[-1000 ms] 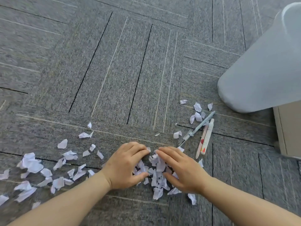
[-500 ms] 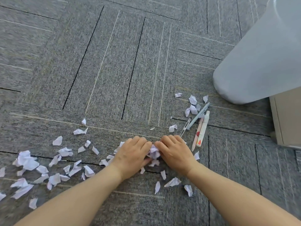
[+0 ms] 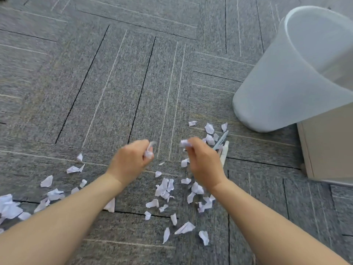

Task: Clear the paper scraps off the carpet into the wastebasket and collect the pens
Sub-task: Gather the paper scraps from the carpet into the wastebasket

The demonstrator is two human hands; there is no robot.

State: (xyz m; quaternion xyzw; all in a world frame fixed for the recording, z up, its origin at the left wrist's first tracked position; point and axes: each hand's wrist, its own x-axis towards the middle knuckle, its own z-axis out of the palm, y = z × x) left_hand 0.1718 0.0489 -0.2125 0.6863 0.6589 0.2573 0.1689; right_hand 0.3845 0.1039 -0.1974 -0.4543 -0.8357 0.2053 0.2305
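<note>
White paper scraps (image 3: pixel 164 188) lie scattered over the grey carpet (image 3: pixel 114 83), with more at the far left (image 3: pixel 11 207) and near the pens (image 3: pixel 210 129). My left hand (image 3: pixel 131 159) is raised above the carpet, fist closed on a pinch of scraps. My right hand (image 3: pixel 202 159) is also lifted and closed on scraps. Both hands are blurred. Just right of my right hand lie the pens (image 3: pixel 222 142), partly hidden by it. A translucent white wastebasket (image 3: pixel 277 92) stands at the upper right with its mouth toward me.
A beige cabinet or box (image 3: pixel 328 146) sits on the floor right of the wastebasket, touching it in view. Bare carpet stretches across the upper left and middle.
Both hands closed on scraps at the carpet, then lifted and moved apart. Several scraps have dropped below them. The view has tilted up, showing the wastebasket's mouth.
</note>
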